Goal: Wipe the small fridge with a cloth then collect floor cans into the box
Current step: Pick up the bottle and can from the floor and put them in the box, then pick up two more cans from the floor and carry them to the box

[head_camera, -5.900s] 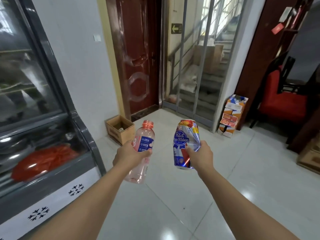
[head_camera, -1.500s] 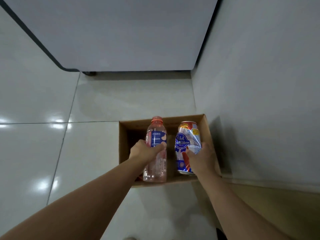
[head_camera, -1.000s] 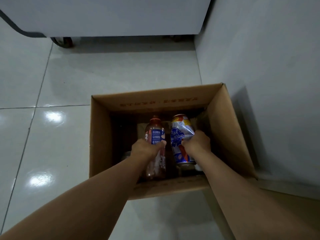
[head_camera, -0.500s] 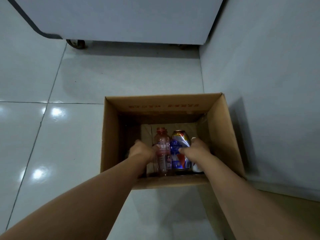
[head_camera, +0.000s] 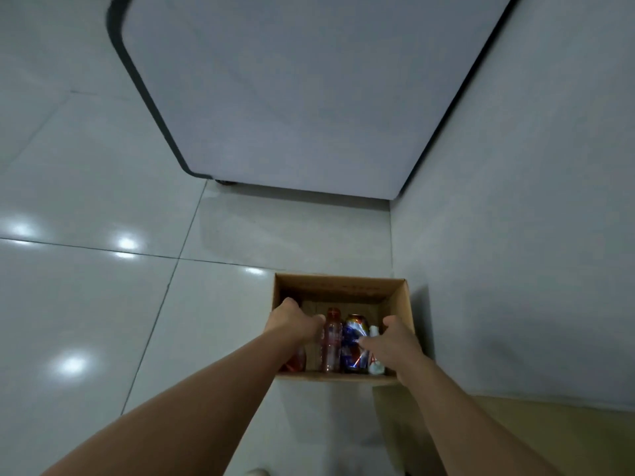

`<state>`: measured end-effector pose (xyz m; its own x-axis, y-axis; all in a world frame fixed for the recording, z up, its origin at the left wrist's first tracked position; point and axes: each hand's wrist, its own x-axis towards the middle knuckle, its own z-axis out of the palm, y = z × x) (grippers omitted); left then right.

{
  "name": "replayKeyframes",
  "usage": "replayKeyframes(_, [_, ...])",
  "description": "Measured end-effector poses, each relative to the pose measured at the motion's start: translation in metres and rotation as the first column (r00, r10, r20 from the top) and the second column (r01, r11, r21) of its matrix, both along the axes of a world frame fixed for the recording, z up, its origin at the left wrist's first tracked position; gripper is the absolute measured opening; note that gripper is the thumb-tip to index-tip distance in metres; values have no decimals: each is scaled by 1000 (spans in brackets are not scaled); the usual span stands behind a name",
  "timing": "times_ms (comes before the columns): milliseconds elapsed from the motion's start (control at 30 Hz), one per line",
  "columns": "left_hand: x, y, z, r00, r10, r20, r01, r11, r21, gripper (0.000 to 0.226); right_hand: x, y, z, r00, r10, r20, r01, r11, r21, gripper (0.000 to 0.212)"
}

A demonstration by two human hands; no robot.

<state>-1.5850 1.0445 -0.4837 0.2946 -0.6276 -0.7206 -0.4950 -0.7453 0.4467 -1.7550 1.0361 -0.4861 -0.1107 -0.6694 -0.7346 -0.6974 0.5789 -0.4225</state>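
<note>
Left hand: I see fingers curled beside the bottle; hold unclear.
Right hand: loosened, off the can.
Next: I'd lift straight out (box walls close).

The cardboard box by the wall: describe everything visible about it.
The cardboard box is brown, open-topped and upright on the pale tiled floor, close beside the wall on its right. Faint print marks its far inner wall. Inside stand a pinkish plastic bottle and a dented blue-and-red can, side by side. Both hands reach over its near rim.
</note>
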Motion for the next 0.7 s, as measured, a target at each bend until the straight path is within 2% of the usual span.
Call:
replayKeyframes(100, [17,5,66,1000,-1,-24,0,999,-36,47,8,4,60,1000,12,15,-12,999,-40,77])
replayKeyframes(200, [37,15,130,999,18,-28,-20,996,-91,51,21,9,115,998,2,55,1,999,-49,84])
replayKeyframes(300, [59,32,187,998,58,-17,-60,989,-138,52,38,16,166,997,24,79,-17,997,-81,81])
replayKeyframes(400, [81,53,240,993,113,-20,-115,978,-174,54,58,26,213,992,88,91,-79,992,-98,75])
replayKeyframes(700, [146,121,374,952,305,4,-293,920,-260,58,133,53,337,938,293,185,-250,942,-225,76])
